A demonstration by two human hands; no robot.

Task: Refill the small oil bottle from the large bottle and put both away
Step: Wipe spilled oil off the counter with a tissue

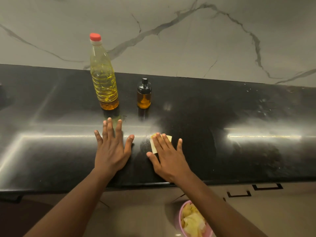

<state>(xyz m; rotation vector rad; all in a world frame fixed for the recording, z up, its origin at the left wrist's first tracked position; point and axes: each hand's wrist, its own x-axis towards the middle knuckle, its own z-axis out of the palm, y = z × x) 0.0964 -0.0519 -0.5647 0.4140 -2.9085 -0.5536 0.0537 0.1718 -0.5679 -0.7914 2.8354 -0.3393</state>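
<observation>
I see a glossy black stone countertop [239, 117], with a veined marble wall [171, 40] behind. The left hand [112, 151] lies spread flat; the right hand [168, 156] presses straight-fingered on a yellow folded paper [153, 146]. The red-capped clear plastic large bottle [104, 79] and the black-capped amber small bottle [144, 95] stand upright just beyond.

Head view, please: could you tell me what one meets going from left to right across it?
Large bottle → small bottle → yellow cloth → pink bowl. The left hand and right hand overlap these, so I leave them out.

Large bottle [104, 79] beside small bottle [144, 94] (both upright)
</observation>
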